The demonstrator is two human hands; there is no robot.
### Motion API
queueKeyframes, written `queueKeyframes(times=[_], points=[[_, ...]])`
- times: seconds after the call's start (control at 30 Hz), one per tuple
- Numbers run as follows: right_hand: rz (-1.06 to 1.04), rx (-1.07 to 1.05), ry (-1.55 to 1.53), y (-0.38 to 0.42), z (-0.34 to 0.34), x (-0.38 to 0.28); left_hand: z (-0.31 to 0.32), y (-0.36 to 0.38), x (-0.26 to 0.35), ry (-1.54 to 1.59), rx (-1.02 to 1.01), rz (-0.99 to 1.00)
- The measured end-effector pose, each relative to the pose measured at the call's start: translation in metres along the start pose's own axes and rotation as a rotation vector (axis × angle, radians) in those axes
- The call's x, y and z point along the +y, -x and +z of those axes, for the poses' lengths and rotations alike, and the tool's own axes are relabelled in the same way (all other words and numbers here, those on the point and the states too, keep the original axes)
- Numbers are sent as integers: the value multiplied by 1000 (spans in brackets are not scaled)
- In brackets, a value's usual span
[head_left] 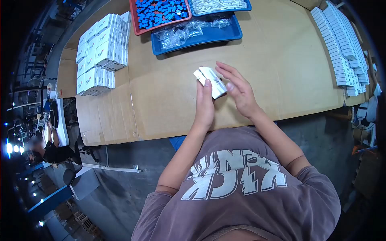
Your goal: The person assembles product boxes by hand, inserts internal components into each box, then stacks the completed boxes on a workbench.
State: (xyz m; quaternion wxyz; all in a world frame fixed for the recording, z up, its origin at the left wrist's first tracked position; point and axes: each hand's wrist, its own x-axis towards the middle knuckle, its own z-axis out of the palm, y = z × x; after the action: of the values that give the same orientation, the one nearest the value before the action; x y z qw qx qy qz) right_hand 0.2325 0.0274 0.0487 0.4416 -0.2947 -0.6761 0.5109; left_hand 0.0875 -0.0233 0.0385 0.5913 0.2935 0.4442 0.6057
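Observation:
A small white carton [212, 82] with dark print is held up over the near part of the table, tilted. My left hand [205, 105] is closed around its left side and underside, the thumb lying along its face. To the right of the carton, my right hand [241, 94] is open, fingers stretched and a little apart, with the thumb close to the carton's edge. The upper end of the carton shows a raised flap [198, 74].
Stacked white cartons [96, 56] stand at the left, and more stacks [339, 48] at the right. At the back are a red tray [134, 18] of blue parts, a blue tray [237, 34] with clear bags, and a tray of white pieces [219, 5]. A person [56, 152] sits far left.

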Motion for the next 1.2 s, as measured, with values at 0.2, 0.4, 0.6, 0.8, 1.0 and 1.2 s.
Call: queueKeyframes(times=[0.2,0.4,0.6,0.8,1.0,1.2], points=[[-65,-70,250,12,7,3,2,0,3,17,62,-114],[-256,-42,449,14,9,16,0,-1,-15,-17,153,-112],[-323,22,506,17,14,19,10,3,-13,-99,171,-50],[-302,58,529,20,17,22,13,3,-8,-139,175,-72],[-323,65,570,23,18,21,17,7,-5,-127,186,-82],[-363,57,585,23,21,20,14,11,-9,-98,201,-50]])
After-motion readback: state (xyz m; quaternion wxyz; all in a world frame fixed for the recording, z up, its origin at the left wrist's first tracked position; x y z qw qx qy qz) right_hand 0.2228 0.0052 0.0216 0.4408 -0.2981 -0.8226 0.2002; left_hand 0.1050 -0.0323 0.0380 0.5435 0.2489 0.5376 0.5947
